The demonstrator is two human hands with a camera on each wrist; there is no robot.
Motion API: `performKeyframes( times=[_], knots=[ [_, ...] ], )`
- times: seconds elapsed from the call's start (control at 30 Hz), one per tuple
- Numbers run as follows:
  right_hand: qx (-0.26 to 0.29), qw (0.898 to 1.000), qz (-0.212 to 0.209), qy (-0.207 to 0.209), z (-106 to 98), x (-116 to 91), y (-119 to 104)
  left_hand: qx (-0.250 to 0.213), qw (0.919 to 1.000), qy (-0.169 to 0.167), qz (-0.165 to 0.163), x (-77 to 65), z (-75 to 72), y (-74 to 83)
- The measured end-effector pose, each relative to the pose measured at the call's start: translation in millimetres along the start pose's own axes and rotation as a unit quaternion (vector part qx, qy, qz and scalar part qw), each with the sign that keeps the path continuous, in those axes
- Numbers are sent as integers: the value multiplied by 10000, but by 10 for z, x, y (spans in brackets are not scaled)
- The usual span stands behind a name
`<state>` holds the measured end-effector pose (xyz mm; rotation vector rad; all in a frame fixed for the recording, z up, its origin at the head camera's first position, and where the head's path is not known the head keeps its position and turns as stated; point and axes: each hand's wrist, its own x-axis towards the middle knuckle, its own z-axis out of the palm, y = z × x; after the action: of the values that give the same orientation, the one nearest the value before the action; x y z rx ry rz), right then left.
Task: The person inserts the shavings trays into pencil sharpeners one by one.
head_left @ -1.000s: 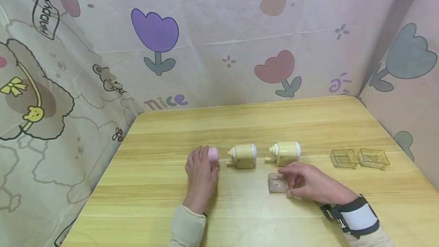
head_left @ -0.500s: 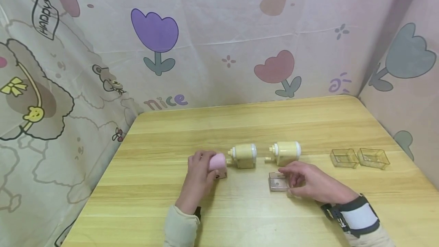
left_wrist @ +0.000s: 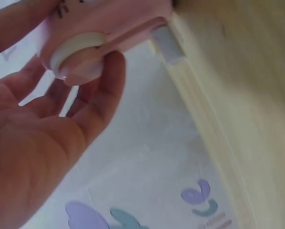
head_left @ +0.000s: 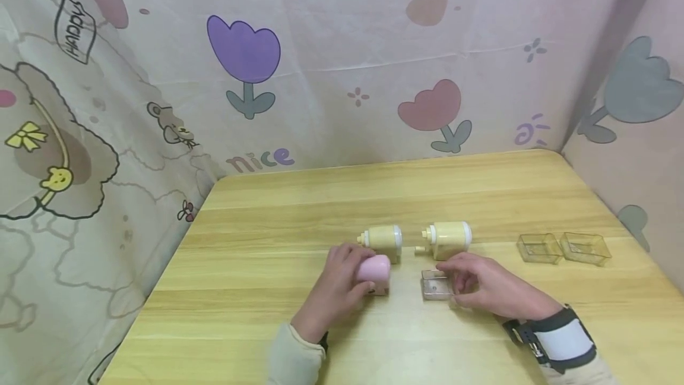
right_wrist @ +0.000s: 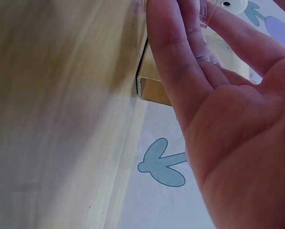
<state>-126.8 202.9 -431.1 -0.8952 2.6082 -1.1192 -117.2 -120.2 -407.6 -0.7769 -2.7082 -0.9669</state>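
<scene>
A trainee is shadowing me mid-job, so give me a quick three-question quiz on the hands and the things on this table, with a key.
1. How many yellow devices are in the head view?
2. True or false: the left hand holds the clear tray.
3. In the head view, the amber trays sit: (a) left of the left hand; (b) between the hands; (c) right of the yellow devices.

Key: 1. Two. 2. False; it holds the pink device. 3. c.
</scene>
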Motion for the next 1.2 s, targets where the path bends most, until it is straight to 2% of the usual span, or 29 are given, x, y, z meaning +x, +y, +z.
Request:
performKeyframes(
  times=[0.17,0.5,0.73,0.97,1.2],
  knots=[
    [16,10000,26,43,3,-7,7,-168,9998,-124,31,6,93,100],
    [42,9999,-29,91,26,5,8,-134,9999,-88,25,5,130,105],
    [-38,9999,-49,147,46,29,-22,-356,9991,-226,-58,4,122,106],
    [-36,9998,-24,218,74,64,-57,-315,9989,-348,-60,-7,108,88],
    [54,9996,-227,183,126,117,-105,-298,9990,-344,-34,0,107,95]
  ],
)
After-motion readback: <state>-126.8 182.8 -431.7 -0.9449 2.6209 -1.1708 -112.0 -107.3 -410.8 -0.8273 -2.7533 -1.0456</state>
